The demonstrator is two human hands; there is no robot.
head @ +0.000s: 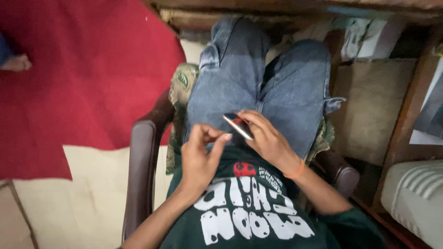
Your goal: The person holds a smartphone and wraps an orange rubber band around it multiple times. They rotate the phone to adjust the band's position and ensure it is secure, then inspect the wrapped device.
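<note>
Seated view, looking down at my lap. My right hand (267, 138) curls around a small flat device (238, 125) with a dark face and a red edge, fingers wrapped over its far side and thumb beneath; the device sits tilted above my right thigh, near the middle of the lap. My left hand (199, 157) hovers just left of it, fingers bent and drawn together, thumb and forefinger tips nearly meeting, holding nothing I can make out. An orange band (296, 171) circles my right wrist. My legs, in blue jeans (258, 78), stretch toward the far side. The dark brown chair arm (140, 170) bounds my left elbow; its mate (339, 170) closes in on the right. A patterned cushion (181, 87) shows under the thighs. Left lies a red carpet (83, 78) over cream flooring (87, 198), open room there; right is crowded by wooden furniture (406, 133) and a pale ribbed object (415, 193).
</note>
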